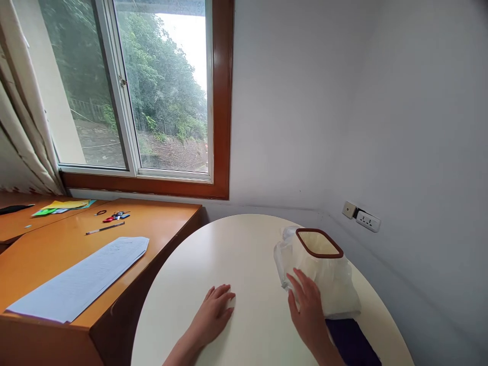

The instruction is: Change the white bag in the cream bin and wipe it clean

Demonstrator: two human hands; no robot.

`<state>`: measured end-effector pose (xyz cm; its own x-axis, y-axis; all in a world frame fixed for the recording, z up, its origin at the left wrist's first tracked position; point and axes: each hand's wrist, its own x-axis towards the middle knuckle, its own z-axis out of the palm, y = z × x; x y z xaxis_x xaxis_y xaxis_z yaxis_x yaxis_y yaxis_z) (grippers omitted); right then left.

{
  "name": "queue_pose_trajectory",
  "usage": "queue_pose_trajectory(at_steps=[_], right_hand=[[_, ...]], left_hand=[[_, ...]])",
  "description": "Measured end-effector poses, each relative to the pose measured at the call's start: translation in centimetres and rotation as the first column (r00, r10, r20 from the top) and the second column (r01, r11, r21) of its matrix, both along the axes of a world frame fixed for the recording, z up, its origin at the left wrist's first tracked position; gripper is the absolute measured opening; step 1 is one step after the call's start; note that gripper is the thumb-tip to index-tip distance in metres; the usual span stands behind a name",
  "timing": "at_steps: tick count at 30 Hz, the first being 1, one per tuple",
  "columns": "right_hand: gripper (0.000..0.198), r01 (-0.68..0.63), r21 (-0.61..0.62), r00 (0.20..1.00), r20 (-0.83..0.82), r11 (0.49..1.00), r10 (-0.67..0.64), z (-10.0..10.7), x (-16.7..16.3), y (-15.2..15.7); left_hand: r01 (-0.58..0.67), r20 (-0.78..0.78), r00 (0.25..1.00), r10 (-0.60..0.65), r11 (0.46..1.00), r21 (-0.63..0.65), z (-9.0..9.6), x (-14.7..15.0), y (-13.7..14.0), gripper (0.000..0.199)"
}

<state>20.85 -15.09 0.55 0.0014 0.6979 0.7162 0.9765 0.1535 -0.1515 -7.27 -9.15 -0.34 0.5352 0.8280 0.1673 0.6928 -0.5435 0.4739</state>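
My left hand (214, 312) rests on the white round table (244, 239), fingers loosely bent and apart, with nothing in it. To the right, my right hand (308, 310) is open with its fingers spread. It reaches in front of a whitish container wrapped in thin, crinkled plastic (337, 290); I cannot tell whether the fingertips touch it. A brown rounded-square rim (320, 255) frames its top, with a cream surface inside. Loose clear plastic (282, 259) bulges out at its left side. A dark blue folded item (353, 343) lies in front of the container, partly behind my right forearm.
On the left stands an orange-brown desk (160, 223) with white paper sheets (84, 277), a pen (104, 228), a small cluster of keys (117, 217) and coloured papers (64, 205). A wall socket (368, 221) is at the right, and a window (163, 91) is behind the desk.
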Motion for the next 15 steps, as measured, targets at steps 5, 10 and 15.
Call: queue_pose_trajectory(at_steps=[5,10,15], right_hand=[[0.041,0.154,0.149,0.988,-0.016,0.977,-0.153,4.4,2.9,0.8],[0.050,0.429,0.055,0.903,-0.006,0.902,-0.429,7.8,6.0,2.5],[0.054,0.515,-0.158,0.857,0.078,0.843,-0.509,7.2,8.1,4.0]], left_hand=[[-0.054,0.077,0.996,0.055,0.998,-0.017,0.3,0.1,-0.2,0.027],[-0.066,0.136,0.988,0.068,0.998,-0.020,0.7,0.1,-0.3,0.018],[-0.057,0.196,0.978,0.067,0.997,-0.054,0.8,0.1,-0.5,0.019]])
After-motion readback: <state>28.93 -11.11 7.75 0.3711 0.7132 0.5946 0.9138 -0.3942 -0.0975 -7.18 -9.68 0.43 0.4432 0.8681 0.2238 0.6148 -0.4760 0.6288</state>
